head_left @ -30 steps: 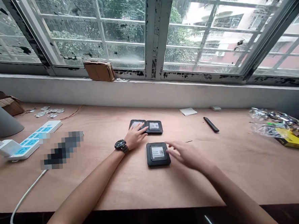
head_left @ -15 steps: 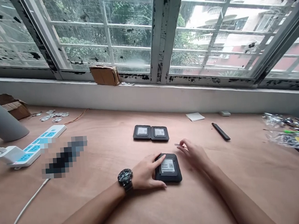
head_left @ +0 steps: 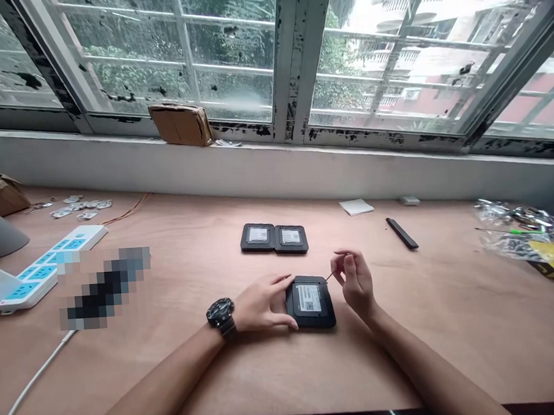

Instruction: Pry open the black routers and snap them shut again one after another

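A black square electronic box point(head_left: 327, 317) with a white printed label lies flat on the table in front of me. My left hand point(head_left: 264, 305) steadies its left side, thumb at the near corner and fingers at the far one. My right hand point(head_left: 355, 282) is raised at the box's right, fingers pinched round a thin screwdriver point(head_left: 330, 277). The slim shaft slants down to the box's upper right part; most of the handle is hidden in my fingers. Farther back lie two more black square boxes point(head_left: 274, 246), side by side, with similar labels.
A white power strip point(head_left: 84, 237) and a blurred dark object point(head_left: 108, 293) with a white cable lie at left. Toward the right are a black bar point(head_left: 402, 233), white paper point(head_left: 356, 207) and plastic bags point(head_left: 509, 241). A cardboard box point(head_left: 180, 124) stands on the windowsill.
My right hand has lifted and turned, bringing the screwdriver's tip down to the box. The left fingers have shifted off the label to the box's edge. The camera view has moved slightly.
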{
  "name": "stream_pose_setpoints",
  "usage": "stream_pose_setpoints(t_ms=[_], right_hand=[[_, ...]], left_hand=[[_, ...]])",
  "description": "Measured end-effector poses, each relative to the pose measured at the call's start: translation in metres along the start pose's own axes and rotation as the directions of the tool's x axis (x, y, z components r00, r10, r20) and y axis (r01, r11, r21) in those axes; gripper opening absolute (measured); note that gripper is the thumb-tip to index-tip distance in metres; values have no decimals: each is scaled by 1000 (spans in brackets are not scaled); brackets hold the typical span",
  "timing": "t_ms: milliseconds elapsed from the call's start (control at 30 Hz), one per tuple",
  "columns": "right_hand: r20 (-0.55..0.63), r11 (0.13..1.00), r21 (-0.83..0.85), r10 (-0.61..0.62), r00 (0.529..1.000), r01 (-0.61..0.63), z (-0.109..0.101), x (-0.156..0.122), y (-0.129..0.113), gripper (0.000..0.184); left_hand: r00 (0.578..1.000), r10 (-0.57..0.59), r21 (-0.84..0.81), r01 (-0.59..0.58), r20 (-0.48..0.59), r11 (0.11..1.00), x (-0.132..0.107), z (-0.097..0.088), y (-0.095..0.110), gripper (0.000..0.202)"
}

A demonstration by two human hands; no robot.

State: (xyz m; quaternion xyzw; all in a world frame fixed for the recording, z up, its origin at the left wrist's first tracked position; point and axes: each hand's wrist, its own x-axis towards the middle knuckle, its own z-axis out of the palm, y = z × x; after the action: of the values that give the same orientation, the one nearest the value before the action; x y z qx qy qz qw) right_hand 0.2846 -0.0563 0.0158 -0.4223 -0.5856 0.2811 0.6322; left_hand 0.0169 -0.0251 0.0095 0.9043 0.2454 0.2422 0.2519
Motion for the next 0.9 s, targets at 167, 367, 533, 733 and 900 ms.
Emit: stream_pose_setpoints(t_ms=[167, 367, 533, 733, 900], right_hand=[[118, 995, -79, -57, 991, 67, 1, -9, 7, 22], [220, 982, -166, -51, 974, 89, -4, -8, 11, 27], [190, 980, -197, 31, 981, 7, -3, 1, -2, 36], [213, 985, 56, 148, 966, -164, 2, 10, -17, 42], [186, 997, -40, 66, 980, -59, 8, 5, -22, 27]], left_hand=[[999, 0, -3, 0, 33, 1000, 3, 5, 6, 101], [999, -4, 32, 2, 53, 999, 3, 3, 4, 114], [999, -17, 60, 14, 48, 998, 4, 8, 8, 115], [999, -30, 73, 28, 28, 997, 2, 13, 9, 123], [999, -30, 48, 27, 45, 998, -1, 9, 5, 131]])
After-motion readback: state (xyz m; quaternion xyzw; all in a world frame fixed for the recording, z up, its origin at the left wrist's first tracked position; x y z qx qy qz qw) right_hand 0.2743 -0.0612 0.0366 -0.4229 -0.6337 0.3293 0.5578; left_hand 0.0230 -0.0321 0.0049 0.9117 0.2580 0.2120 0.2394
